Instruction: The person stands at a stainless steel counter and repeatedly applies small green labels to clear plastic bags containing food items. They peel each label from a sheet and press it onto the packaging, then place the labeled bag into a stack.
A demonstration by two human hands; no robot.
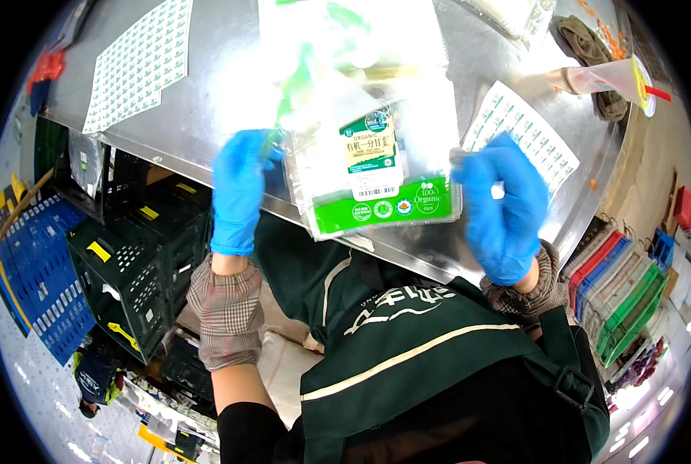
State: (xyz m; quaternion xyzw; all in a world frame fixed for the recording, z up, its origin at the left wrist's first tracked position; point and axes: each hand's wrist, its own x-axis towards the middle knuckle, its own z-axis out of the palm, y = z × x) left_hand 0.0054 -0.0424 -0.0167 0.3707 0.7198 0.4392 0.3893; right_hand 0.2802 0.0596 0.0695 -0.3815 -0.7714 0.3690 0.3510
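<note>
A clear plastic produce bag [430,147] with a green printed band lies flat at the table's near edge. A green and yellow label [372,151] shows on its middle. My left hand [238,192], in a blue glove, is at the bag's left edge, its fingertips closed on the plastic. Beside the right edge is my right hand [508,213], also gloved in blue, with curled fingers. A small white patch shows at those fingers; what they hold, if anything, I cannot make out. More clear and green plastic bags [407,35] lie beyond.
Sticker sheets lie at left [140,66] and right [558,151] on the metal table [229,93]. At the right are a cup with a red straw [612,80] and brown cloth [585,39]. Black crates [121,263] stand below left, coloured baskets [616,294] below right.
</note>
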